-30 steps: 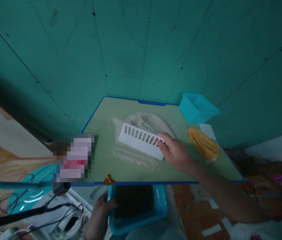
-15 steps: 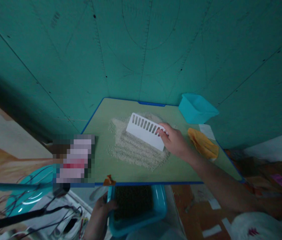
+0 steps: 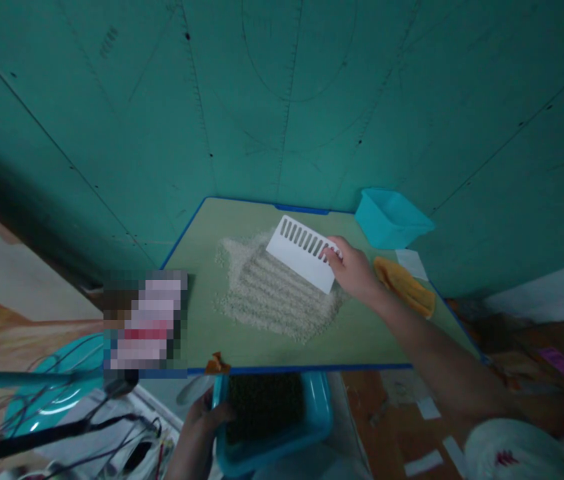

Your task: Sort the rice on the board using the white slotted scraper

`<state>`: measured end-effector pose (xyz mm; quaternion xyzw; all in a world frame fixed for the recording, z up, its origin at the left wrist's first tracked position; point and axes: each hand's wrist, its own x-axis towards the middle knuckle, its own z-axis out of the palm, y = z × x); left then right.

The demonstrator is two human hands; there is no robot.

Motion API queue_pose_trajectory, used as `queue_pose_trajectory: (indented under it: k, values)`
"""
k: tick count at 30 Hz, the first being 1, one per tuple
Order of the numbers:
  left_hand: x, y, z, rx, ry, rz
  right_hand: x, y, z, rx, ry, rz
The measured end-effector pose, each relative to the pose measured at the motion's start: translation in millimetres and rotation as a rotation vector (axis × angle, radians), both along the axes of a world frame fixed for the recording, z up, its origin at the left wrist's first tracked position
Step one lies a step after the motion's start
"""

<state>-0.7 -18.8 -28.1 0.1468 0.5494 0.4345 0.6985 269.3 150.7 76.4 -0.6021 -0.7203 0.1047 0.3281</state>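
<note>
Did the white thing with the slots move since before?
Yes. The white slotted plate moved back and to the right, nearer the blue tab on the table.

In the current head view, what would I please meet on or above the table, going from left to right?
Orange scrap at the near edge → white slotted tool → right hand gripping it → yellow cloth.

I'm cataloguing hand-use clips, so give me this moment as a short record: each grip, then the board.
Right grip: on the right end of a slotted white tool
Left grip: on the left rim of a blue tub
Inside the tub: dark mass, kind unclear
Board, middle: pale grains, ridged
Board, right side: turquoise bin, white slip, yellow cloth
</note>
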Motion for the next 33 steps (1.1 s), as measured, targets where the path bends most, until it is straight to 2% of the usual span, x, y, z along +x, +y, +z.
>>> queue_pose_trajectory:
  k: [4, 9, 16, 21, 27, 33]
  values:
    - [-1.4, 0.5, -1.6, -0.007, 0.001, 0.006, 4.4, 4.4, -1.5, -0.001, 0.012, 0.0]
    - [-0.7, -1.7, 4.5, 0.002, 0.002, 0.001, 8.0, 8.0, 1.3, 0.013, 0.022, -0.019]
    - [1.9, -1.4, 5.1, 0.021, 0.082, 0.009, 16.7, 17.9, 3.9, 0.055, 0.054, -0.048]
    - [1.4, 0.1, 3.7, -0.038, -0.003, 0.023, 23.4, 28.5, 1.9, 0.059, 0.104, 0.0]
    - [1.7, -0.7, 4.0, -0.059, 0.007, 0.048, 21.2, 67.2, 18.2, 0.052, 0.2, 0.109]
    - [-1.2, -2.9, 2.6, -0.063, 0.007, 0.084, -8.5, 122.4, 31.7, 0.011, 0.202, 0.213]
